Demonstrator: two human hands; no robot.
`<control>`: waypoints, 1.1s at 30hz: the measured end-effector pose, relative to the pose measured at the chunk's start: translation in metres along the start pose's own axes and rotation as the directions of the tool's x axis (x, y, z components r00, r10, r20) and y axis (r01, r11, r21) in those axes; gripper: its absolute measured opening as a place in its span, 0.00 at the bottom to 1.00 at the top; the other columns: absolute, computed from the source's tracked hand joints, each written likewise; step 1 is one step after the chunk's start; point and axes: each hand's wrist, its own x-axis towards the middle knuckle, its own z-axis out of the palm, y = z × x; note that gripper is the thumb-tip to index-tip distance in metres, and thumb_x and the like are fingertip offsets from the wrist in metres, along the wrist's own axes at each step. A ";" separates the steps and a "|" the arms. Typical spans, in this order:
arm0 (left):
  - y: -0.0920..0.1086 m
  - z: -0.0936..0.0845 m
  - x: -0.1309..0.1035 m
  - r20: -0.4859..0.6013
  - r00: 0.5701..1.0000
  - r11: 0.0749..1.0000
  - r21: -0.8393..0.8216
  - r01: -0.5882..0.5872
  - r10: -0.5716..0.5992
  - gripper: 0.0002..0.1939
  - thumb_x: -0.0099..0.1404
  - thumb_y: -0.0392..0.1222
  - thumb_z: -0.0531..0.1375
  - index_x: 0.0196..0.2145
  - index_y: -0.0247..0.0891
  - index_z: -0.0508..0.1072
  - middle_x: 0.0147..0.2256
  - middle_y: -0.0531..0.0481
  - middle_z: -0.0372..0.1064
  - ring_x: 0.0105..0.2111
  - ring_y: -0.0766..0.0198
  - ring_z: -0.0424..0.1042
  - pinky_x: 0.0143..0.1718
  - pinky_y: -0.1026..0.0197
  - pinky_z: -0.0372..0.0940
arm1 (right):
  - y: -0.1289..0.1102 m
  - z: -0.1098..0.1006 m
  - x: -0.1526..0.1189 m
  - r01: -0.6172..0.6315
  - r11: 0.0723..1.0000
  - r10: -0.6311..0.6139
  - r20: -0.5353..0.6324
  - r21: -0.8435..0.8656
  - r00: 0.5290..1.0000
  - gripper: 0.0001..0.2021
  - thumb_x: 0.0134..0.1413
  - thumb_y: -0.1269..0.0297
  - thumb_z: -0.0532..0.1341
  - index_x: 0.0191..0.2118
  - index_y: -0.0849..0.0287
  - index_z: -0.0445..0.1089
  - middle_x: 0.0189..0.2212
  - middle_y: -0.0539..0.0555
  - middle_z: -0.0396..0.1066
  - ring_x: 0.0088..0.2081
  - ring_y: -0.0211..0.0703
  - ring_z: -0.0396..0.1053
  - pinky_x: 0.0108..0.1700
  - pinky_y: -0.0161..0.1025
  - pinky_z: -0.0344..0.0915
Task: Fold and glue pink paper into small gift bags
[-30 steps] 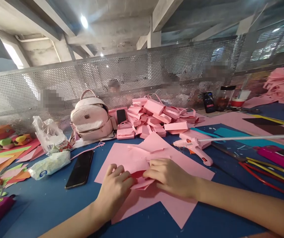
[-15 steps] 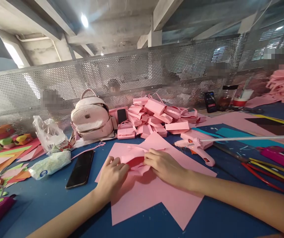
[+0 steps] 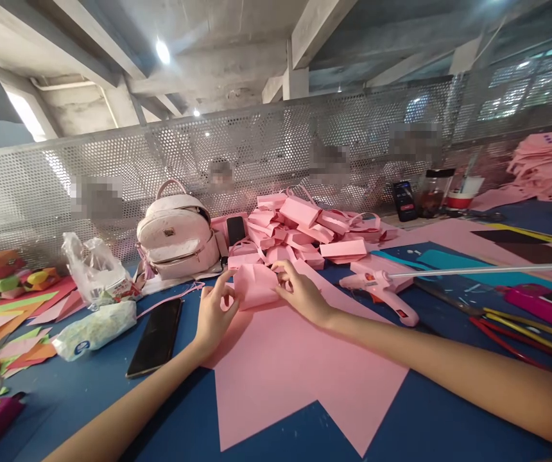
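Between my two hands is a small folded pink paper piece [image 3: 255, 287], raised a little over the far part of the large pink sheets. My left hand [image 3: 217, 312] pinches its left edge between thumb and fingers. At its right edge, my right hand [image 3: 301, 292] grips it the same way. The large pink sheets [image 3: 300, 378] lie flat on the blue table [image 3: 88, 410], their corners pointing different ways. Just beyond is a heap of folded pink paper pieces [image 3: 300, 212]. To the right of my right hand rests a pink glue gun [image 3: 382, 292] with a long clear stick.
A black phone [image 3: 155, 337], a tissue pack [image 3: 95, 327] and a pale backpack [image 3: 177, 234] are on the left. Scissors [image 3: 478, 314] and a magenta tool [image 3: 545, 305] lie right. A perforated metal screen [image 3: 257, 138] stands behind, with people partly visible through it.
The paper piece has moved away from me and turned, showing a smooth face instead of its open inside. Both hands moved with it, and their fingers now pinch its side edges.
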 end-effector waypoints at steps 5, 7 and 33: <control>-0.008 0.005 0.002 0.008 1.000 0.999 -0.033 -0.015 0.016 0.08 0.67 0.38 0.59 0.38 0.45 0.79 0.33 0.55 0.78 0.28 0.64 0.68 0.44 0.56 0.53 | 0.011 0.006 -0.001 0.027 0.996 -0.021 -0.071 0.084 0.997 0.17 0.58 0.65 0.62 0.52 0.54 0.65 0.32 0.50 0.76 0.30 0.43 0.71 0.36 0.37 0.63; -0.010 0.005 0.001 0.002 1.000 0.999 -0.051 -0.009 0.009 0.08 0.66 0.39 0.61 0.39 0.47 0.80 0.32 0.56 0.78 0.29 0.63 0.67 0.45 0.55 0.53 | 0.013 0.007 -0.001 0.046 0.992 -0.039 -0.060 0.120 0.997 0.10 0.59 0.64 0.62 0.47 0.55 0.71 0.34 0.52 0.77 0.31 0.42 0.71 0.37 0.37 0.64; -0.001 0.008 -0.003 -0.005 1.000 0.998 -0.048 0.030 -0.030 0.08 0.60 0.38 0.68 0.38 0.48 0.82 0.27 0.55 0.73 0.32 0.59 0.67 0.46 0.52 0.55 | 0.017 0.014 0.001 0.103 0.942 -0.090 -0.055 0.319 0.994 0.16 0.54 0.47 0.67 0.39 0.53 0.81 0.32 0.53 0.67 0.37 0.44 0.65 0.39 0.40 0.65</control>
